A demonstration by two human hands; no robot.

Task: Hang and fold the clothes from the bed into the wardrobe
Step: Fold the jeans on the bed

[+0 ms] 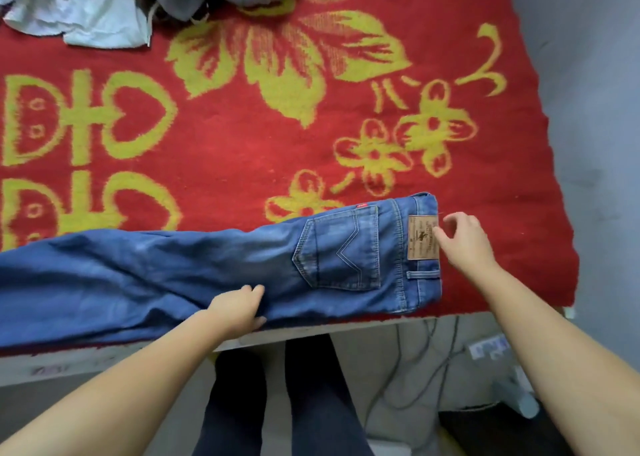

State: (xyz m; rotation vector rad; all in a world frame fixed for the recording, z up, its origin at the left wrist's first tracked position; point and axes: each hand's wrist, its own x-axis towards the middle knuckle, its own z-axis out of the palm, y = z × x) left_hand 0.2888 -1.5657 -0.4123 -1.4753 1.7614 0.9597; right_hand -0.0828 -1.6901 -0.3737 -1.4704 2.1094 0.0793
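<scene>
Lying lengthwise along the near edge of the bed (381, 327), back pocket up, blue denim jeans (194, 275) folded leg on leg, waistband toward the right. Pressing flat on the thigh fabric with relaxed, straight fingers, left hand (239, 308); hovering just beside the waistband and its tan leather patch (423, 237), right hand (462, 237), fingers loosely spread and gripping nothing. Spreading beneath, a fuzzy red blanket (242, 164) with yellow flowers; heaping at the far edge, crumpled pale clothes (79, 15).
</scene>
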